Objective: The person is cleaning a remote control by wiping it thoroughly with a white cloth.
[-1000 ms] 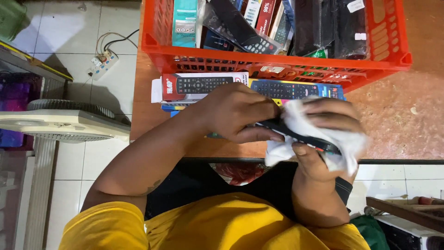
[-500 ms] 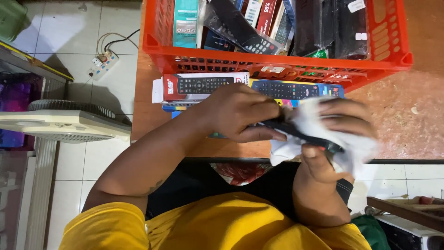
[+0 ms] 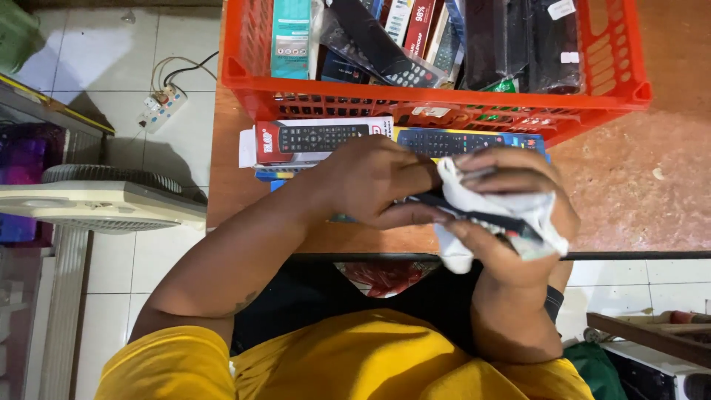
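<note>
My left hand point(image 3: 374, 181) grips one end of a black remote control point(image 3: 474, 216) held just above the brown table's near edge point(image 3: 629, 200). My right hand point(image 3: 511, 215) is wrapped around the remote's other end through a white cloth point(image 3: 485, 204), which covers most of that end. Only a strip of the remote shows between the two hands. Just beyond my hands, boxed remotes point(image 3: 318, 139) lie flat on the table against an orange crate point(image 3: 444, 111).
The orange crate holds several packaged remotes and boxes. A white fan point(image 3: 89, 204) stands on the tiled floor at left, with a power strip point(image 3: 159, 107) and cables behind it. Dark objects lie on the floor at lower right.
My right hand and the cloth have slid slightly along the remote and shifted right, the cloth bunching differently. My left hand stays gripping the same end.
</note>
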